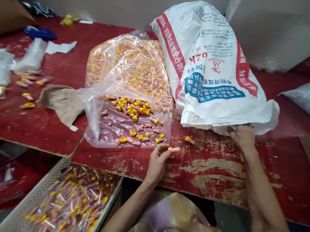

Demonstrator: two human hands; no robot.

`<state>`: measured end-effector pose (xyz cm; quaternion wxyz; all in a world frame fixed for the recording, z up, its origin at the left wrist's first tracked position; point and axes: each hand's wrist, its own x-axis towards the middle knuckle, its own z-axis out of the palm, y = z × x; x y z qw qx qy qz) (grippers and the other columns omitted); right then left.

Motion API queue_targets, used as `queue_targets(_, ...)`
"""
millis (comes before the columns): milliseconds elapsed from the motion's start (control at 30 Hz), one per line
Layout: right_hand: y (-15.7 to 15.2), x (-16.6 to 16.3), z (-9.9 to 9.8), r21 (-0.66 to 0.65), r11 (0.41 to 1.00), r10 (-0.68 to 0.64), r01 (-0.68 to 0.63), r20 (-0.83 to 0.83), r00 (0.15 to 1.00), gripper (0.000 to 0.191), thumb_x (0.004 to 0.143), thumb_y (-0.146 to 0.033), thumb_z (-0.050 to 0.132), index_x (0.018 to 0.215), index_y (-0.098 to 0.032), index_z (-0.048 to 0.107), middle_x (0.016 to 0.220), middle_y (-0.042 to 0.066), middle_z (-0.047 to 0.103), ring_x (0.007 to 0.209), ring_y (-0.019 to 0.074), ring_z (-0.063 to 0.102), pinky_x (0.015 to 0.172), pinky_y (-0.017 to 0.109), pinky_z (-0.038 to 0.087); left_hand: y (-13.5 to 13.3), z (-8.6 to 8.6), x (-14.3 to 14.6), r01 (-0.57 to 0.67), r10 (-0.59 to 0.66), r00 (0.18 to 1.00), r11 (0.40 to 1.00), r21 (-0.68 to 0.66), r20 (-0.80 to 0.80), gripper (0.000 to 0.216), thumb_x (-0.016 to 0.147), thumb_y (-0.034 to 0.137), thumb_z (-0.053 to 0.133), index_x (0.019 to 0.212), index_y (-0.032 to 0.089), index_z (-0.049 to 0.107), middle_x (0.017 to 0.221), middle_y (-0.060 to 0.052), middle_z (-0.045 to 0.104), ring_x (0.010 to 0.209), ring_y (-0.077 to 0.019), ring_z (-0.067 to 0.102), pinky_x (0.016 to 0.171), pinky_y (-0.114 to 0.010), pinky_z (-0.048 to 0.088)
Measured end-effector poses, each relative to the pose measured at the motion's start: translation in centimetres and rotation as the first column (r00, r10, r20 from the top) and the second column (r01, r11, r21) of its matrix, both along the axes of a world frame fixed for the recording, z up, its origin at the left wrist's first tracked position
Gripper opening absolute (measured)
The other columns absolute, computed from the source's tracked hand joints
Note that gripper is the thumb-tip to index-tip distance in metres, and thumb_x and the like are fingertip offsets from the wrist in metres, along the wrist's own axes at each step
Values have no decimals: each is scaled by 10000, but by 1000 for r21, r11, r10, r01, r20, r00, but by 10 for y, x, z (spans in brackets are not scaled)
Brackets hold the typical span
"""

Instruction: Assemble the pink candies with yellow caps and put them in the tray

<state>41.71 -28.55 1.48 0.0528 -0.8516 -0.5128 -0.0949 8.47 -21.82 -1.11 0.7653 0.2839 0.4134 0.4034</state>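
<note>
Between the thumb and fingers of my left hand [158, 161] is a small pink-patterned tube with a yellow cap [176, 149], its pink end pointing right. Another capped tube [190, 140] lies on the table just beyond it. My right hand [243, 136] is at the open edge of a white woven sack [212, 63] printed in red and blue. Its fingers look curled against that edge, and the fingertips are partly hidden. Left of the sack lies a large clear plastic bag [126, 76] full of yellow-capped pink tubes, several of them loose near its mouth.
A white perforated crate [33, 201] heaped with wrapped capped tubes stands below the red table's [220, 168] front edge. A brown cloth [64, 102], several loose tubes, clear plastic packets [30, 56] and a blue object [39, 33] lie to the left. Another plastic bag [306, 98] is at right.
</note>
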Motion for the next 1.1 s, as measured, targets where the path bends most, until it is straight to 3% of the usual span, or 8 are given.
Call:
queue_targets(100,-35,-40,0,150,969,228,-196,-238,944,287,892,-317,522,1111,-156,615,997,113,622,937,250,544,801,409,462,-3,1,11,39,-39,999,999,-4,19,306,610,262,789,849,164,625,835,13,605,707,-104,607,639,-211,499)
queue_targets(200,-52,-90,-3,310,856,514,-413,-428,744,306,916,-293,520,1214,-237,560,1054,70,601,968,210,520,832,378,453,-9,4,19,116,-116,993,993,8,19,293,620,264,788,843,169,624,802,27,606,652,-90,593,639,-210,489)
queue_targets(367,-37,-139,-9,433,746,665,-506,-494,560,367,915,-201,519,1277,-264,508,1013,70,554,911,172,514,765,322,470,-20,11,23,221,-218,975,973,69,-39,258,656,294,775,835,169,637,744,16,633,672,-106,589,677,-223,478)
queue_targets(500,-22,-155,-17,481,716,697,-506,-533,480,354,929,-204,483,1282,-231,491,1016,84,547,937,170,545,775,302,495,-27,11,19,135,-111,984,976,170,-141,216,696,321,740,846,169,707,835,-26,685,805,-155,619,795,-266,481)
queue_targets(767,-20,-185,-36,540,755,649,-372,-532,544,290,926,-219,450,1204,-192,529,976,85,574,872,167,584,753,289,506,-35,9,15,127,-41,971,921,368,-234,215,819,315,611,947,202,742,946,-59,701,907,-189,626,868,-295,476)
queue_targets(967,-14,-181,-53,534,738,659,-412,-440,611,323,927,-176,460,1248,-186,494,1032,94,568,934,175,571,812,304,486,-15,8,8,345,-169,917,790,507,-361,223,857,252,536,938,214,741,875,-47,694,825,-180,622,804,-281,475)
queue_targets(1033,-6,-175,-55,439,745,642,-502,-272,716,334,927,-202,463,1255,-150,500,1036,119,579,966,217,552,824,356,464,0,12,1,334,-96,911,742,581,-401,212,853,227,534,921,219,735,889,-47,690,841,-185,620,815,-289,466)
queue_targets(1100,1,-173,-54,314,788,576,-530,-71,814,330,914,-221,483,1230,-137,531,1026,126,600,958,256,532,810,399,428,20,16,-6,246,131,881,693,678,-454,208,852,199,521,907,214,722,919,-61,665,877,-194,601,822,-298,453)
